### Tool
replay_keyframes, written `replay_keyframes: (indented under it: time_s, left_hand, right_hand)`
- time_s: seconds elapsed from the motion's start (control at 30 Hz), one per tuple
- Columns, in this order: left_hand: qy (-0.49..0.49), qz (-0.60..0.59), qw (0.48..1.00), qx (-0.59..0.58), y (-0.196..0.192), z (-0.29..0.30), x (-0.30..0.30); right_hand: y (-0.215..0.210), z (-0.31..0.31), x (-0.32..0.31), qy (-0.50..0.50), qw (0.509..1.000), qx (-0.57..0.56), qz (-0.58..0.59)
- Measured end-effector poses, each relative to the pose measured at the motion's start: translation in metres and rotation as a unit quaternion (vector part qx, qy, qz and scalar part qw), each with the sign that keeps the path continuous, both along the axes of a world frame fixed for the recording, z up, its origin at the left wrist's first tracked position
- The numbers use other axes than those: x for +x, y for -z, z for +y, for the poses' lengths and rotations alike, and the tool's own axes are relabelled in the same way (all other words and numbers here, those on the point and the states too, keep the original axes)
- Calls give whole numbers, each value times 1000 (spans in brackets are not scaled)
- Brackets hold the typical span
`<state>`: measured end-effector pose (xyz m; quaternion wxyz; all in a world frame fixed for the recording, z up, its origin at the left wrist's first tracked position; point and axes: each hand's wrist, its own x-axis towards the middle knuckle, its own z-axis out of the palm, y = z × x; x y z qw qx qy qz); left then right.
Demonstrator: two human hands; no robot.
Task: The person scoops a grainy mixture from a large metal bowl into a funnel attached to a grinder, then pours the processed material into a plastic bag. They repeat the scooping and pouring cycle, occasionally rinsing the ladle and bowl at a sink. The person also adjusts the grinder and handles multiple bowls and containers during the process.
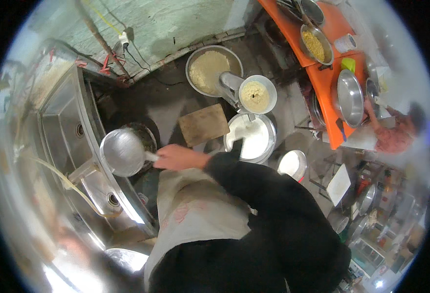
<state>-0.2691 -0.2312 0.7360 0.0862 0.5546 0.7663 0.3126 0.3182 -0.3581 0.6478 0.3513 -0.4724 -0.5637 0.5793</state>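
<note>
My right hand (176,157) is closed round the short handle of a round metal dipper (122,152). Its wide bowl hangs by the sink's front edge, partly over a dark round container (146,134) on the floor. Whether the bowl is solid or fine mesh, I cannot tell. At the lower left, my left hand (73,244) is smeared by motion near the sink; its fingers cannot be made out. A shiny metal vessel (126,259) shows beside the left forearm.
Left stands a double steel sink (67,105) with a hose (61,173). Ahead are a basin of pale mash (210,68), a grinder with a hopper (258,95), a white-filled tub (251,139) and a wooden board (204,125). Another person (395,132) works by an orange table (317,80).
</note>
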Motion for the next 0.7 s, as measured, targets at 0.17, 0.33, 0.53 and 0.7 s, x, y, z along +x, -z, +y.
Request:
replay_keyframes:
  time_s: [0.17, 0.33, 0.53, 0.7]
  left_hand:
    - [85, -454, 861, -213, 108, -11, 306]
    - [248, -416, 751, -448, 162, -48, 463]
    - [488, -202, 685, -502, 208, 19, 494]
    - [437, -211, 679, -550, 261, 85, 489]
  right_hand:
    - [33, -58, 117, 203, 970, -121, -61]
    - [65, -106, 188, 415, 871, -232, -123]
    - [67, -130, 200, 668, 691, -259, 95]
    - [68, -138, 199, 758, 577, -219, 210]
